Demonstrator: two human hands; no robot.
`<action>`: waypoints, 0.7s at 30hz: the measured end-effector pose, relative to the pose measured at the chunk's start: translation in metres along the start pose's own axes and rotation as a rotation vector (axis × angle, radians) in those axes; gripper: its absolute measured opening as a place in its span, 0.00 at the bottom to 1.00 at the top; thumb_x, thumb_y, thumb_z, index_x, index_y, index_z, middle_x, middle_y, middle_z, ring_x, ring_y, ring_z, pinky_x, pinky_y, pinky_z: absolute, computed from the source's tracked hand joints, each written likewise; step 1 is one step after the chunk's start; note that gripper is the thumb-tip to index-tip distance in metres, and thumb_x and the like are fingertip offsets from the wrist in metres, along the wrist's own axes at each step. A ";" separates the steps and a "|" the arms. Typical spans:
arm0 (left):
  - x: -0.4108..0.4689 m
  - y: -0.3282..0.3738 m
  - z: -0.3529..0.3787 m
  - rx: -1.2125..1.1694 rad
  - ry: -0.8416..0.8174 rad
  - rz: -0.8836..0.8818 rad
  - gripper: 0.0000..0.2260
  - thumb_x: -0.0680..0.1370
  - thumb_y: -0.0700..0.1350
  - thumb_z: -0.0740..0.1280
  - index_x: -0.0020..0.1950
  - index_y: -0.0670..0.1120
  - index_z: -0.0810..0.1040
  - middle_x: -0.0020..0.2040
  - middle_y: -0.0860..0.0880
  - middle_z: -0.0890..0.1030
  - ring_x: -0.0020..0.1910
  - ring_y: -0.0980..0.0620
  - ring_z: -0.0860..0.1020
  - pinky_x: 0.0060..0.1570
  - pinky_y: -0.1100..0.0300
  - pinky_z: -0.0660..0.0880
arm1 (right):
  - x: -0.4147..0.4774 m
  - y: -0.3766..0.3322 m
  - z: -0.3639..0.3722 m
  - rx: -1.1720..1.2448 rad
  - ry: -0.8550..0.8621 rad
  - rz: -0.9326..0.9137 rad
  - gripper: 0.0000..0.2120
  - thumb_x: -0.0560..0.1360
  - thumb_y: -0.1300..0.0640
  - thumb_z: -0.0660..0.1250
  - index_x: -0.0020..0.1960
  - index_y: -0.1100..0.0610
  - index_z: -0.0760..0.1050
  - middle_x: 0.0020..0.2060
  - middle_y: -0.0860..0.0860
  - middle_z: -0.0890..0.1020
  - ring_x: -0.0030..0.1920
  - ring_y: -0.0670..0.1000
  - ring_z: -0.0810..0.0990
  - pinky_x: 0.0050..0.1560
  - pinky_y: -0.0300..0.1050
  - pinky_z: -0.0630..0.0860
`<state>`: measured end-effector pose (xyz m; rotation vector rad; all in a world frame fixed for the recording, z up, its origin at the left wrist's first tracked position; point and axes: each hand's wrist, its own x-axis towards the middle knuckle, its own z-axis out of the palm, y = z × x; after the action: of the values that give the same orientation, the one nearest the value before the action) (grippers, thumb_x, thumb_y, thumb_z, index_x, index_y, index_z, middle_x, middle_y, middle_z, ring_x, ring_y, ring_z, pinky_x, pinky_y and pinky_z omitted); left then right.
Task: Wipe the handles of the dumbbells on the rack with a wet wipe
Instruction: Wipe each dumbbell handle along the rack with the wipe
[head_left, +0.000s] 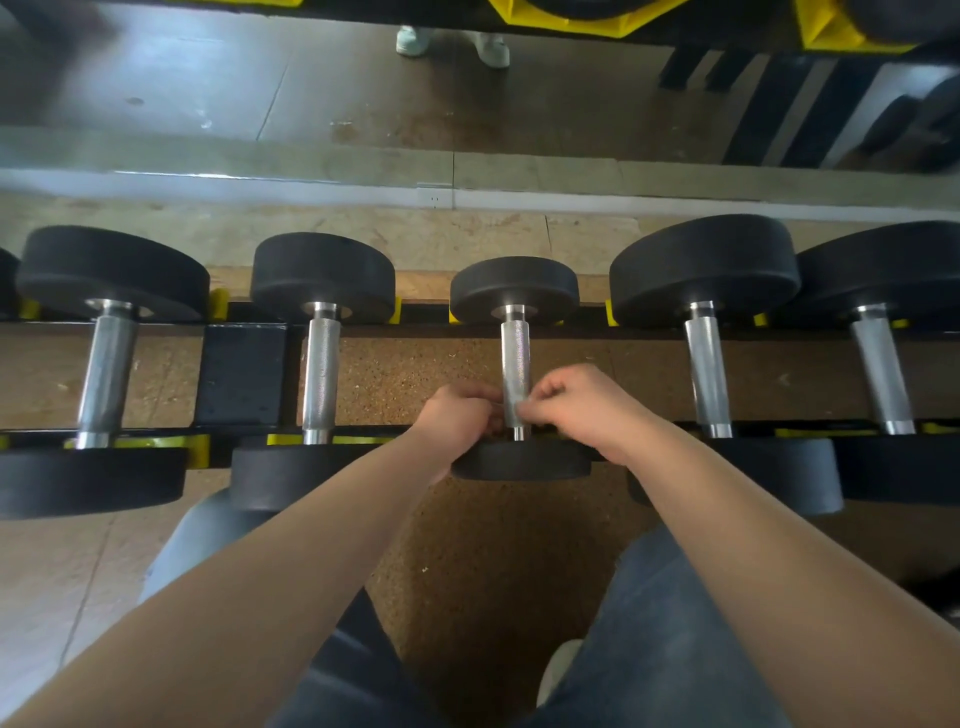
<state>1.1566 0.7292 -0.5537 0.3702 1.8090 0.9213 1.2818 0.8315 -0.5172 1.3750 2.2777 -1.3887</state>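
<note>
left hand (460, 415) and right hand (582, 405), fingers curled, pinch the near end of the knurled steel dumbbell handle (514, 358), where a wet wipe, not clearly seen, might snag and tear.

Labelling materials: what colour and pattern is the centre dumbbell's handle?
Silver metal, finely knurled handle; the head view shows it best.

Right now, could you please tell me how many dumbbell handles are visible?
5: far-left handle, second handle, middle handle, fourth handle, far-right handle. A sixth may be hidden past the left edge.
</note>
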 end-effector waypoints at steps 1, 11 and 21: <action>-0.001 0.001 0.000 0.005 0.001 0.007 0.12 0.81 0.38 0.64 0.51 0.52 0.84 0.44 0.47 0.85 0.43 0.52 0.80 0.56 0.53 0.80 | -0.003 0.001 0.000 -0.099 -0.033 -0.026 0.06 0.76 0.50 0.73 0.49 0.51 0.80 0.47 0.47 0.81 0.48 0.47 0.80 0.43 0.43 0.73; -0.005 0.007 -0.010 -0.245 0.009 -0.056 0.11 0.83 0.35 0.61 0.60 0.43 0.81 0.53 0.43 0.85 0.41 0.54 0.82 0.45 0.62 0.80 | 0.030 -0.018 -0.002 -0.115 0.369 -0.394 0.05 0.78 0.52 0.72 0.52 0.50 0.83 0.44 0.43 0.83 0.44 0.38 0.79 0.47 0.34 0.75; -0.005 0.014 -0.010 -0.282 0.003 -0.082 0.07 0.83 0.39 0.64 0.57 0.47 0.81 0.50 0.47 0.86 0.47 0.52 0.84 0.57 0.54 0.82 | 0.018 -0.019 -0.004 -0.566 0.108 -0.524 0.07 0.80 0.53 0.68 0.55 0.51 0.83 0.49 0.46 0.83 0.48 0.43 0.81 0.54 0.43 0.78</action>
<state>1.1476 0.7308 -0.5387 0.1159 1.6545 1.1013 1.2588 0.8427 -0.5126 0.7212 2.9174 -0.6525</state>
